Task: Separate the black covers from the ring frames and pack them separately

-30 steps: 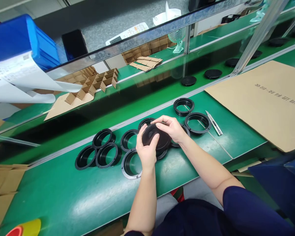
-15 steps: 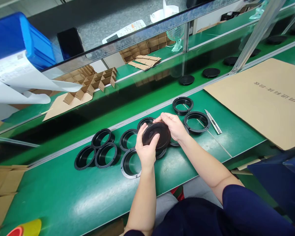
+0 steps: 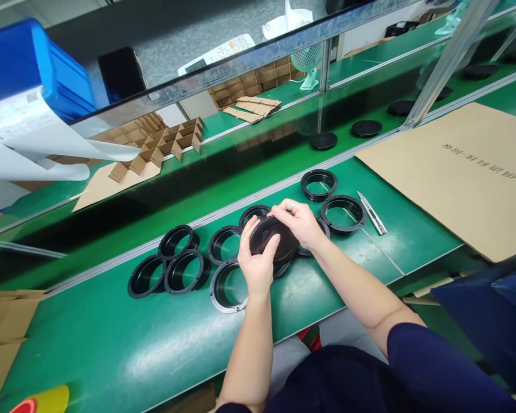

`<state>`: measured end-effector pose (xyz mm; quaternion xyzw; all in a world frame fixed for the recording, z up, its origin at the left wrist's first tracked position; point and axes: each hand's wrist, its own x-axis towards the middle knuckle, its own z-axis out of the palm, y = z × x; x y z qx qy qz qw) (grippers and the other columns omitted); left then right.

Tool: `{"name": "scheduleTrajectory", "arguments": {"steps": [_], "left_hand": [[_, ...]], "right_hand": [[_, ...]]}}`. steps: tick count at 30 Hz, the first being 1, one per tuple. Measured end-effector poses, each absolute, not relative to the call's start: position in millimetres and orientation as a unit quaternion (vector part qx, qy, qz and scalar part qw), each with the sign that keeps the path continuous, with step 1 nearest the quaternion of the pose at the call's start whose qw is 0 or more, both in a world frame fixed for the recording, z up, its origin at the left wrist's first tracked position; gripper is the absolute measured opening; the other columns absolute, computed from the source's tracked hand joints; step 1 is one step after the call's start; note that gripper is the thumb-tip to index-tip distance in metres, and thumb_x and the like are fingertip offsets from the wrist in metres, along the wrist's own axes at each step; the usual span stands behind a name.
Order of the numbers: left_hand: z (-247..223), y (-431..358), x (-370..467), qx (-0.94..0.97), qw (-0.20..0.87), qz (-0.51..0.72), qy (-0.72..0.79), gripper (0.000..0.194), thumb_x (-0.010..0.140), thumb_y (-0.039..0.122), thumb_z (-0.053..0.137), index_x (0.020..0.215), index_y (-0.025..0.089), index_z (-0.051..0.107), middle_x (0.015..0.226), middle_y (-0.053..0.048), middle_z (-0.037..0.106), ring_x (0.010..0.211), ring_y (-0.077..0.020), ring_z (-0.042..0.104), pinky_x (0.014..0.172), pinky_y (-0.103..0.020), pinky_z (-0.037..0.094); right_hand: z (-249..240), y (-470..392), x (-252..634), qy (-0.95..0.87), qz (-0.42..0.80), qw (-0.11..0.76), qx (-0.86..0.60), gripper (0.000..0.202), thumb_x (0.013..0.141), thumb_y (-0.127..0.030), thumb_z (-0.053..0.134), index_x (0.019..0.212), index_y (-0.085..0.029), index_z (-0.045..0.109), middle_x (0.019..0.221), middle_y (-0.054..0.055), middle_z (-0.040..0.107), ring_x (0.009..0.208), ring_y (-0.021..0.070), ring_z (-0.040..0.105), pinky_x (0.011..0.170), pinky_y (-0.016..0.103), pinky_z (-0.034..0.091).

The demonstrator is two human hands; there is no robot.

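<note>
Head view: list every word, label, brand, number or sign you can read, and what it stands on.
"科技-回收" on the cardboard sheet; the characters before it are unclear.
White paper by the blue bin: print too blurred.
White panel with buttons: marks too small.
Held black disc: faint mark, unreadable.

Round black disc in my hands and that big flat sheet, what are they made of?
The black disc looks like smooth, semi-gloss plastic, from its soft sheen, though coated metal is possible. The flat sheet seems matte cardboard: plain brown, no shine.
</note>
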<state>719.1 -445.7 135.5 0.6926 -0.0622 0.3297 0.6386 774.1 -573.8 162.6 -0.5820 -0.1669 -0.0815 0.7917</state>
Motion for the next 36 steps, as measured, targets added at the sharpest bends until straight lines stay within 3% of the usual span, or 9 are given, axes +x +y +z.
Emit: {"name": "scheduleTrajectory", "arguments": {"steps": [3, 11, 18, 29, 36], "left_hand": [[138, -446, 719, 0.692, 0.638, 0.332, -0.056, 0.054, 0.074, 0.030, 0.088, 0.125, 0.026, 0.070, 0.137, -0.007, 0.066, 0.127, -0.0273, 0.061, 0.113, -0.043, 0.048], [140, -444, 720, 0.680, 0.660, 0.318, -0.031, 0.059, 0.073, 0.035, 0.088, 0.128, 0.025, 0.068, 0.135, -0.008, 0.067, 0.125, -0.0290, 0.063, 0.110, -0.045, 0.051], [139, -444, 720, 0.668, 0.674, 0.315, -0.030, 0.058, 0.073, 0.033, 0.088, 0.127, 0.025, 0.069, 0.136, -0.008, 0.067, 0.127, -0.0286, 0.062, 0.111, -0.045, 0.051], [134, -444, 721, 0.687, 0.646, 0.328, -0.053, 0.057, 0.074, 0.031, 0.088, 0.127, 0.026, 0.069, 0.138, -0.007, 0.065, 0.129, -0.0273, 0.061, 0.114, -0.043, 0.049], [140, -444, 723, 0.621, 0.731, 0.283, -0.011, 0.057, 0.067, 0.026, 0.091, 0.121, 0.023, 0.072, 0.131, -0.008, 0.070, 0.123, -0.0279, 0.065, 0.108, -0.042, 0.053]], "right_hand": [[162, -574, 776, -0.174, -0.067, 0.804, -0.564, 0.046, 0.090, -0.064, 0.066, 0.078, -0.020, 0.074, 0.083, 0.004, 0.074, 0.084, 0.0191, 0.068, 0.083, 0.033, 0.053], [166, -574, 775, -0.178, -0.027, 0.827, -0.533, 0.045, 0.087, -0.064, 0.069, 0.085, -0.021, 0.079, 0.089, 0.005, 0.076, 0.090, 0.0219, 0.070, 0.090, 0.036, 0.054], [169, -578, 771, -0.201, -0.026, 0.820, -0.535, 0.031, 0.076, -0.049, 0.082, 0.088, -0.020, 0.079, 0.096, 0.005, 0.077, 0.097, 0.0225, 0.069, 0.094, 0.037, 0.052], [163, -572, 775, -0.169, -0.066, 0.801, -0.571, 0.038, 0.077, -0.054, 0.082, 0.073, -0.019, 0.067, 0.076, 0.001, 0.069, 0.074, 0.0164, 0.063, 0.074, 0.031, 0.052], [169, -586, 776, -0.278, -0.003, 0.775, -0.567, 0.034, 0.083, -0.049, 0.078, 0.100, -0.019, 0.074, 0.107, 0.006, 0.075, 0.105, 0.0218, 0.068, 0.099, 0.037, 0.052]]}}
